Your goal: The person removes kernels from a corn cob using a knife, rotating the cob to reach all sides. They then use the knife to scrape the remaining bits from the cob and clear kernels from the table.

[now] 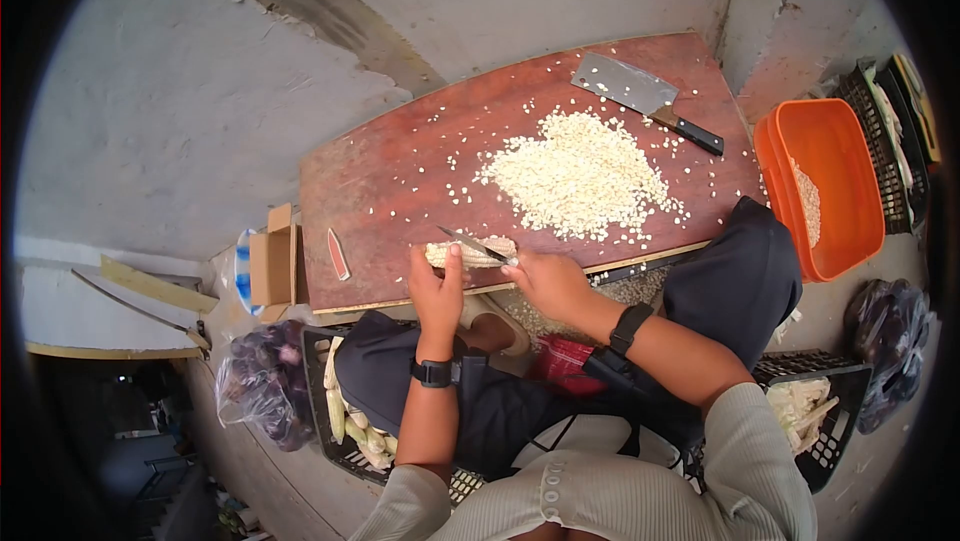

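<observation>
The left hand (437,286) grips a corn cob (470,252) at the board's (400,171) near edge. The right hand (545,281) clasps a knife (470,243) laid across the cob; a kernel pile (575,176) lies just beyond

- A rough food-preparing spot on the ground, not a fitted kitchen: bare grey concrete floor (200,111) all around.
- A worn red wooden board (390,181) lies low on the floor as the work surface (the person sits at its edge).
- A heap of cut corn kernels (575,176) and a cleaver (645,99) lie on it.
- An orange tub (835,231), black plastic crates (835,421) and plastic bags (262,386) stand around.
</observation>
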`<act>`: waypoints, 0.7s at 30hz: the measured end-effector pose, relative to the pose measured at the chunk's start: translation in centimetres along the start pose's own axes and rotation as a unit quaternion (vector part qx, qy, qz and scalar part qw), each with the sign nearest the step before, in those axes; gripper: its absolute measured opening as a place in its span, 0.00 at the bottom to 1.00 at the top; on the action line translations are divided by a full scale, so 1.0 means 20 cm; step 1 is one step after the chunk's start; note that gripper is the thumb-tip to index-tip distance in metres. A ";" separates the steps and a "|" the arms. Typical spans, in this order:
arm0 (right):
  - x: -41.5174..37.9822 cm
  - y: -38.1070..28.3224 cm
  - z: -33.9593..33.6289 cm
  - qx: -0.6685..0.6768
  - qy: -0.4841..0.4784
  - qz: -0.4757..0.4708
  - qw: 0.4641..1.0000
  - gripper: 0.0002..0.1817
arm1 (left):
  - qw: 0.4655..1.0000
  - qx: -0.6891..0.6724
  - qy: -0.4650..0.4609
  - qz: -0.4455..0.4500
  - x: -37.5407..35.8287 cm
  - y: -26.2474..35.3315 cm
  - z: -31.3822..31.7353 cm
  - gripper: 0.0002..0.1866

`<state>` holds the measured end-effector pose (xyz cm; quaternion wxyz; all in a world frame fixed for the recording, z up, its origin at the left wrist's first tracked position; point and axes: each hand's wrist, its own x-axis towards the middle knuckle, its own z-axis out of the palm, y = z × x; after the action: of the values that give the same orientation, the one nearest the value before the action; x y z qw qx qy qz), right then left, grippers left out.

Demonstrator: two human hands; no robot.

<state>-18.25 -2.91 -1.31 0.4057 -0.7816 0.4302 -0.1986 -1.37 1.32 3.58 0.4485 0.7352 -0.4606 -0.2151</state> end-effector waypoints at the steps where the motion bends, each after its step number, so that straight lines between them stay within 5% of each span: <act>1: -0.01 0.02 0.00 -0.017 0.002 -0.010 1.000 0.20 | 1.000 -0.003 0.002 -0.008 0.00 -0.01 0.00 0.14; 9: -0.02 0.20 -0.04 -0.141 0.016 -0.084 0.986 0.19 | 0.998 -0.038 -0.016 -0.053 0.06 -0.05 -0.04 0.13; 21: 0.01 0.22 0.07 -0.127 0.076 -0.091 0.985 0.18 | 1.000 0.008 -0.011 -0.023 0.06 0.01 0.01 0.11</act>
<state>-19.46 -3.85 -5.60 0.2498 -0.8454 0.4082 -0.2373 -1.09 0.21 3.86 0.4326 0.7467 -0.4501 -0.2297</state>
